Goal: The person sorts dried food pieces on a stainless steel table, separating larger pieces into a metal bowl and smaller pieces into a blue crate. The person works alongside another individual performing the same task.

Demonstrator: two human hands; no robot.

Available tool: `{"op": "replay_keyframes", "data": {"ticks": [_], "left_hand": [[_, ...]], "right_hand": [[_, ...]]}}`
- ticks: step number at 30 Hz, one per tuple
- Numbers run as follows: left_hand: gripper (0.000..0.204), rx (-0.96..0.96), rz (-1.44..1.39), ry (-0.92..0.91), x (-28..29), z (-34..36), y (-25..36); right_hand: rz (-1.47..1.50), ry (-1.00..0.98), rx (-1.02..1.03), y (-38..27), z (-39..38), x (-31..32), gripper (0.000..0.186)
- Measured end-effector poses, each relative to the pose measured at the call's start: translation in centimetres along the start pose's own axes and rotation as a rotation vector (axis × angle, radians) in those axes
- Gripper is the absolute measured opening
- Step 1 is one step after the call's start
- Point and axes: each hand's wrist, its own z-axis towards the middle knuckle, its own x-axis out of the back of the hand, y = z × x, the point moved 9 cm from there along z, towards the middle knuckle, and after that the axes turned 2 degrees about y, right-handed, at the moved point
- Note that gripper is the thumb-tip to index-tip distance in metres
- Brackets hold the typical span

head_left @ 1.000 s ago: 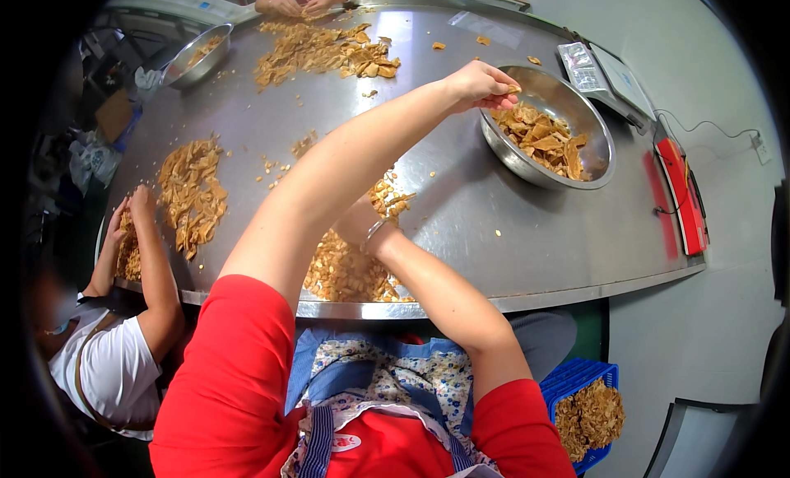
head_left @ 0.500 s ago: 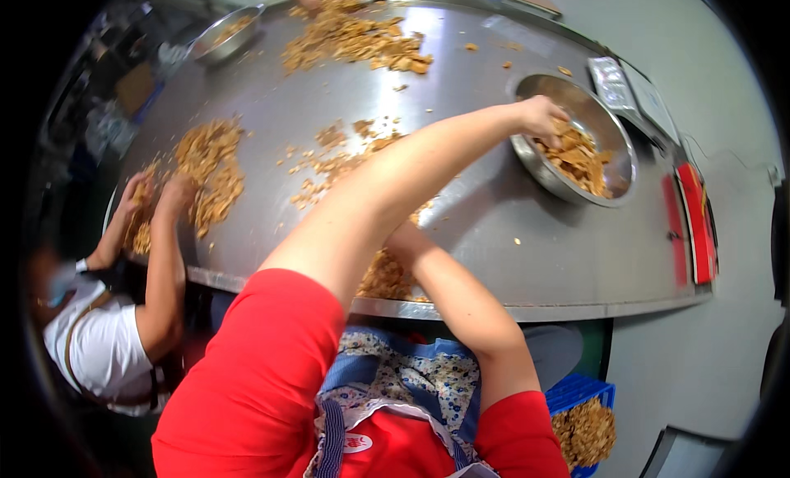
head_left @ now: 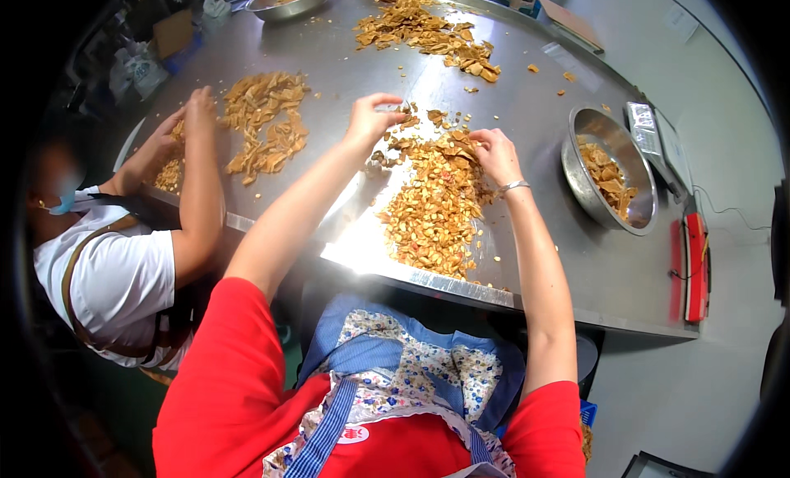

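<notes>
A pile of dried yellow-brown slices (head_left: 436, 206) lies in front of me on the metal table, reaching nearly to its near edge. My left hand (head_left: 373, 120) is at the pile's far left, its fingers apart and curved beside a few darker slices; nothing is clearly held. At the pile's far right, my right hand (head_left: 498, 157) pinches a dried slice at the fingertips, low over the heap. To the right of that hand stands a steel bowl (head_left: 576, 161) partly filled with larger brown slices.
A co-worker's hands (head_left: 185, 124) work at a smaller pile on the left, near another heap of slices (head_left: 267, 120). More slices (head_left: 432, 33) and a second bowl (head_left: 284, 4) are at the back. A scale (head_left: 658, 140) and a red object (head_left: 696, 268) sit at the right.
My left hand has come back from inside the right-hand bowl to the pile's left side. My right hand has moved out from beneath that arm to the pile's right. The view has shifted.
</notes>
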Motion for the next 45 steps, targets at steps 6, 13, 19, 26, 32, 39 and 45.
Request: {"op": "replay_keyframes", "data": {"ticks": [6, 13, 19, 26, 32, 39, 45], "left_hand": [[0.018, -0.186, -0.072, 0.133, -1.4, -0.2, -2.2], [0.020, -0.335, 0.035, 0.066, -3.8, -0.1, -3.3], [0.049, -0.165, 0.027, -0.211, -7.2, -0.5, -4.2], [0.030, -0.033, -0.388, -0.464, -9.3, -1.9, -2.9], [0.019, 0.207, -0.508, -0.350, -8.2, -1.0, -4.0], [0.033, 0.321, -0.970, -0.063, -4.1, 1.4, -5.4], [0.030, 0.455, -0.718, -0.198, -5.7, -0.3, -5.3]], "right_hand": [[-0.163, -0.091, 0.109, -1.6, 2.1, -1.5, 0.036], [0.011, -0.043, 0.160, -1.4, 1.5, -1.8, 0.021], [0.298, 0.172, 0.122, -1.3, -1.0, -0.3, 0.021], [0.678, 0.180, 0.023, -1.6, -1.3, -0.1, 0.021], [0.597, 0.242, 0.119, -2.7, -1.2, 1.7, 0.022], [0.086, -0.109, 0.097, -1.7, -2.0, -2.1, 0.028], [0.558, -0.445, -0.156, 0.3, -2.4, -4.2, 0.018]]}}
